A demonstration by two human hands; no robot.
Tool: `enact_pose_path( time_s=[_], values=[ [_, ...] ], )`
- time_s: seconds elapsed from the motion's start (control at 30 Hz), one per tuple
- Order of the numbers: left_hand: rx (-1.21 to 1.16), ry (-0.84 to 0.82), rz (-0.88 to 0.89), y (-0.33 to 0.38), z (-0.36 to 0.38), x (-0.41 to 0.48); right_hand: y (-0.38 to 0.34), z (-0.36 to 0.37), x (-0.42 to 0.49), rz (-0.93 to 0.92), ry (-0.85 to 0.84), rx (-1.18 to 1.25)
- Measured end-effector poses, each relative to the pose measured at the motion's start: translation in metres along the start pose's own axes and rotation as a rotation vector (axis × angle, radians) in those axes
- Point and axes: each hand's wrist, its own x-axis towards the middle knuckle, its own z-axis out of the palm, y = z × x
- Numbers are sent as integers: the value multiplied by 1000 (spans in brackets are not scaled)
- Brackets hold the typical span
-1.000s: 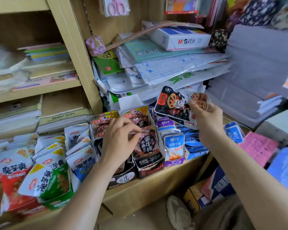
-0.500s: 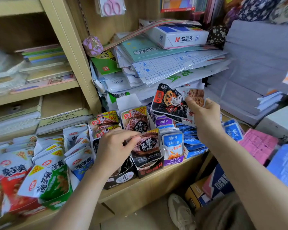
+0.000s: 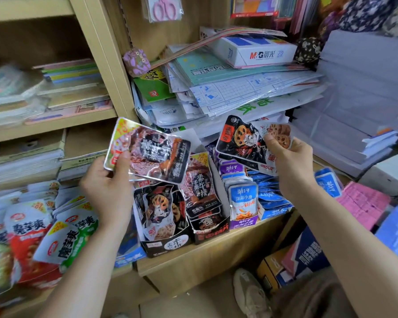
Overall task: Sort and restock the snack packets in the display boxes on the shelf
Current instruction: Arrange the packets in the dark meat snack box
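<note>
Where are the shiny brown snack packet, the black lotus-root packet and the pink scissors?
shiny brown snack packet (image 3: 152, 157): head view, printed middle.
black lotus-root packet (image 3: 239, 143): head view, left half.
pink scissors (image 3: 164, 10): head view, the handles.

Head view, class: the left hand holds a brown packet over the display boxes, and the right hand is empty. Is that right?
Not quite. The head view shows the right hand gripping a black lotus-root packet, not empty. The left hand does hold a brown packet over the display boxes.
</note>
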Motion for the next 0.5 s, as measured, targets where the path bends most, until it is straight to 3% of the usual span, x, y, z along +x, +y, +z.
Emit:
enact_pose_path(
  time_s=[0.2,0.33,0.5],
  values=[
    [-124,121,-122,-1,-12,7,-3,8,-10,-95,-95,-96],
    [-121,127,-118,-6,-21,7,-5,10,-20,-258,-368,-292],
    [-31,115,-80,-4,-33,6,1,17,-28,-450,-593,-654]
  ],
)
